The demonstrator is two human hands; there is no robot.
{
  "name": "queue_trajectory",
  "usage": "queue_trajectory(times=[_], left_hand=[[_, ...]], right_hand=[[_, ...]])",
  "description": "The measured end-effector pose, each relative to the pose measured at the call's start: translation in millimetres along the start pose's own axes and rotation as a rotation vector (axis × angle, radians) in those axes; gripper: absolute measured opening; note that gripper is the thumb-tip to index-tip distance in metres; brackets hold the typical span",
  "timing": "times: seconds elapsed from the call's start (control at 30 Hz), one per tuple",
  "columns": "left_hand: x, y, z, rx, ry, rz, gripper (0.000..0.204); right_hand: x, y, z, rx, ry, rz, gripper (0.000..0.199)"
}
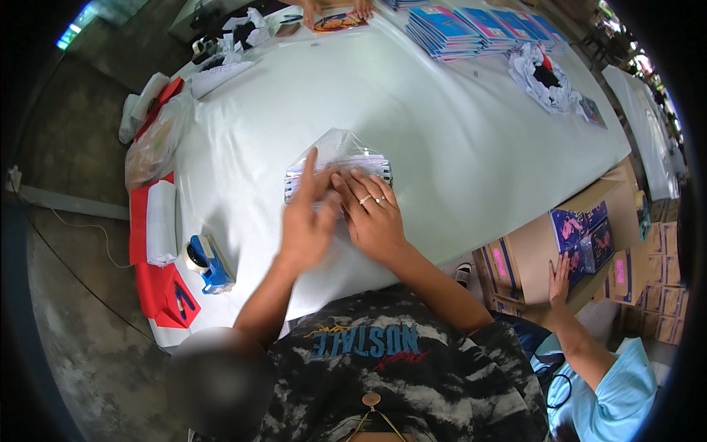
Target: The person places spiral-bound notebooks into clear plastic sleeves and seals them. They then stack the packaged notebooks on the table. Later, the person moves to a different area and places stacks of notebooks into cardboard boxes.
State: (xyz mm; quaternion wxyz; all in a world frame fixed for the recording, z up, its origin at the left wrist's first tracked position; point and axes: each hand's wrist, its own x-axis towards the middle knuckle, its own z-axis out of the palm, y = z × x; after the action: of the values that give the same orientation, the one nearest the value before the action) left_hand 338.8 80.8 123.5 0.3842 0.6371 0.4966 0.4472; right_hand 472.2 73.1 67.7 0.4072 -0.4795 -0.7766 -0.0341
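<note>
A small stack of booklets in a clear plastic bag (339, 157) lies on the white-covered table (456, 140) in front of me. My left hand (308, 221) rests on the bag's near left part, fingers stretched out and together, blurred by motion. My right hand (372, 214), with rings on two fingers, lies flat on the bag's near edge, fingers spread over the plastic. Neither hand grips anything; both press on the bag.
A blue tape dispenser (208, 263) and a white stack (161, 222) on red sheets sit at the left edge. Rows of blue and pink booklets (479, 29) lie at the far side. A person's hand (558, 280) reaches into a cardboard box (537, 250) at right.
</note>
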Motion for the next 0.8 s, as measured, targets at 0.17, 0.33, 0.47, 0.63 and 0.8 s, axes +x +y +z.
queue_trajectory(times=[0.17, 0.33, 0.47, 0.63, 0.8], left_hand=[[77.0, -7.3, -26.1, 0.578, 0.037, 0.516, 0.042], [118.1, 1.4, -71.8, -0.028, -0.028, 0.163, 0.047], [87.5, -1.4, -30.8, 0.308, -0.223, 0.275, 0.047], [32.1, -23.0, -5.4, 0.491, -0.117, 0.525, 0.015], [-8.0, -45.1, 10.0, 0.469, 0.042, 0.595, 0.015]], right_hand=[[7.6, 0.4, -7.8, -0.012, 0.045, -0.067, 0.037], [6.7, 0.6, -10.3, 0.001, 0.013, -0.031, 0.036], [5.3, 4.0, -6.7, -0.015, 0.024, -0.048, 0.037], [6.2, 6.4, 18.7, 0.267, 0.532, 0.114, 0.035], [0.3, 14.7, 22.1, 0.183, 0.434, 0.033, 0.025]])
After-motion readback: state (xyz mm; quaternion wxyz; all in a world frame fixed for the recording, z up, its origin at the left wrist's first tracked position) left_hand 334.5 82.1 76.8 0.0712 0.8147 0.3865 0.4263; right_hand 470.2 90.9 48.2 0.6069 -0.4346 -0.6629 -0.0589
